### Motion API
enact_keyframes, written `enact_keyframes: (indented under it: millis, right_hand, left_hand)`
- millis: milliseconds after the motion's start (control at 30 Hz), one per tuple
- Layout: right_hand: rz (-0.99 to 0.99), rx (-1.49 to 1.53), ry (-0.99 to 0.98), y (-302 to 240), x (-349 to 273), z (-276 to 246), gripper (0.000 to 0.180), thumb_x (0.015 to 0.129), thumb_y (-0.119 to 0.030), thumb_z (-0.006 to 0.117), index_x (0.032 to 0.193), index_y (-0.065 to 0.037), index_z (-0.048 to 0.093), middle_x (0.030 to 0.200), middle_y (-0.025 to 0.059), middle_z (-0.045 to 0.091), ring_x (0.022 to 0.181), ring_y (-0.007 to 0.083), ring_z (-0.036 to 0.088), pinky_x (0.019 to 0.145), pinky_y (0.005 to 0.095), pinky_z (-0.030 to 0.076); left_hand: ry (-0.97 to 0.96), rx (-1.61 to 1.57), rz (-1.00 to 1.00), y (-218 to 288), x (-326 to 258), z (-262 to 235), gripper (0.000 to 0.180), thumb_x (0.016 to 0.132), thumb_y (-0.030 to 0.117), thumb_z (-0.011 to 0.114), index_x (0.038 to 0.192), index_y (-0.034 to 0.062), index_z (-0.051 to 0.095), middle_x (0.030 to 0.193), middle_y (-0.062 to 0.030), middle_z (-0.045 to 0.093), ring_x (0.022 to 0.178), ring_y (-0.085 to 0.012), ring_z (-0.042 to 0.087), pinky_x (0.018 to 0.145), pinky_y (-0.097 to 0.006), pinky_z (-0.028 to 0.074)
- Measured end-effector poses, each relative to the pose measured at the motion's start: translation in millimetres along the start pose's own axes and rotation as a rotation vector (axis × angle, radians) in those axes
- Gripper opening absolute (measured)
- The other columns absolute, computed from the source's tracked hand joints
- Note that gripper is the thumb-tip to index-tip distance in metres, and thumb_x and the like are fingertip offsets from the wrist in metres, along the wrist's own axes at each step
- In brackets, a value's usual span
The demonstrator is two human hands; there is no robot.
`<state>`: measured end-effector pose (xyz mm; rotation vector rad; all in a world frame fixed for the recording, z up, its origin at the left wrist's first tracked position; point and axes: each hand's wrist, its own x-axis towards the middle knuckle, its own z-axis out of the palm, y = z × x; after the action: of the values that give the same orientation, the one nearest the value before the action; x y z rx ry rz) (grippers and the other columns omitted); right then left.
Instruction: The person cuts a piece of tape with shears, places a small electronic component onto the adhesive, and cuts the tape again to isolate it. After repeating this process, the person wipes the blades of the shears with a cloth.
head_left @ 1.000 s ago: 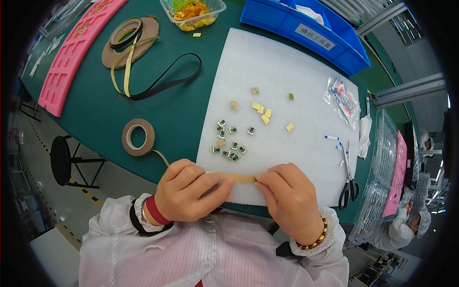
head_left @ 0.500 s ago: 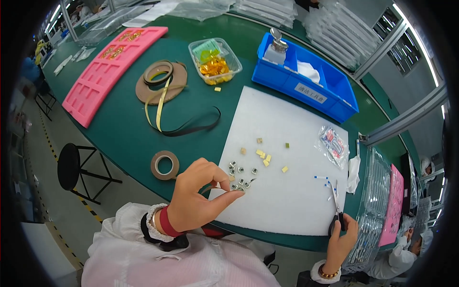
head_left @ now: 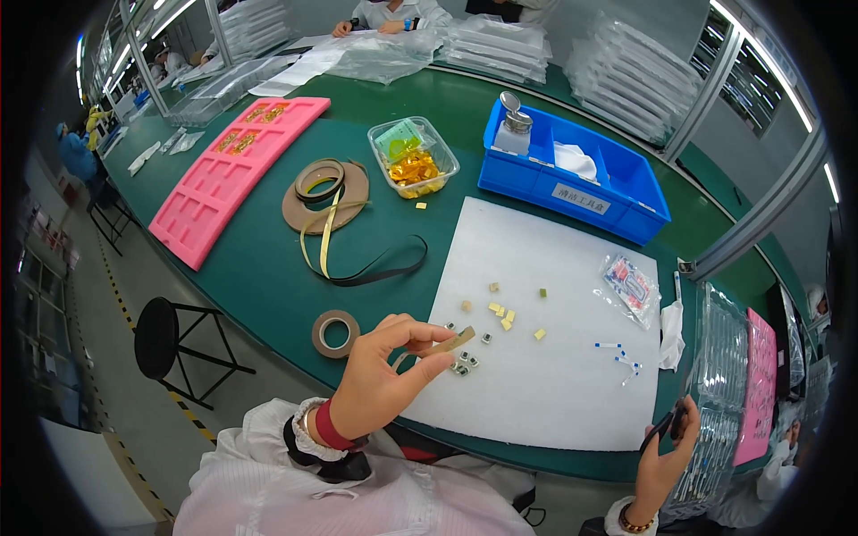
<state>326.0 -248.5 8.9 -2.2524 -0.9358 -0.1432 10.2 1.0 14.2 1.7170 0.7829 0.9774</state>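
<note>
My left hand [head_left: 384,375] is over the near left of a white board [head_left: 554,402]. Its thumb and fingers pinch a short tan strip of tape [head_left: 463,339], whose end sticks out past the fingertips. Close under it lie several small silver parts with dark tops [head_left: 463,365], partly hidden by the hand. Beyond them are several small yellow squares [head_left: 502,314]. My right hand [head_left: 666,460], at the board's near right corner, is closed round black-handled scissors [head_left: 666,427]; the blades are hard to make out. Several short white pieces with blue ends [head_left: 618,353] lie nearby.
Left of the board are a tape roll [head_left: 337,335], larger stacked tape rolls [head_left: 326,195] and a pink tray [head_left: 206,188]. A clear tub [head_left: 429,186] and a blue divided box [head_left: 581,183] stand behind. A plastic packet [head_left: 630,290] lies right. Another person [head_left: 402,13] sits opposite.
My right hand has lifted the scissors off the board and moved right with them. The tan strip now shows plainly in my left hand's pinch. The whole view has shifted.
</note>
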Motion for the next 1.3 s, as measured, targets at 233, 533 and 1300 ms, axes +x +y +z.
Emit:
enact_keyframes:
  millis: [233, 533, 1300]
  right_hand:
    - [-0.159, 0.501, -0.576, -91, -13, 36, 0.064, 0.074, -0.025, 0.093, 0.124, 0.001, 0.064, 0.084, 0.0034, 0.060, 0.074, 0.0152, 0.056, 0.066, 0.0276, 0.044]
    - [-0.332, 0.577, -0.839, -150, -16, 78, 0.063, 0.073, -0.023, 0.097, 0.120, 0.000, 0.063, 0.078, 0.0034, 0.058, 0.070, 0.0134, 0.054, 0.067, 0.0266, 0.048]
    - [-0.340, 0.676, -0.789, -153, -25, 96, 0.059, 0.077, -0.032, 0.094, 0.122, -0.006, 0.066, 0.069, 0.0013, 0.055, 0.059, 0.0129, 0.053, 0.055, 0.0272, 0.045]
  left_hand:
    - [0.014, -0.139, -0.075, -8, 0, 5, 0.010, 0.093, 0.004, 0.077, 0.100, -0.0014, 0.074, 0.087, -0.0015, 0.067, 0.082, -0.0095, 0.056, 0.077, -0.026, 0.045]
    - [-0.035, -0.215, -0.166, -6, -9, 4, 0.005, 0.094, 0.000, 0.073, 0.097, -0.0004, 0.070, 0.096, -0.0024, 0.069, 0.090, -0.0090, 0.058, 0.082, -0.026, 0.045]
    - [-0.035, -0.262, -0.143, -9, -10, 6, 0.010, 0.095, 0.006, 0.076, 0.099, -0.0024, 0.073, 0.086, 0.0000, 0.069, 0.080, -0.0061, 0.057, 0.071, -0.023, 0.044]
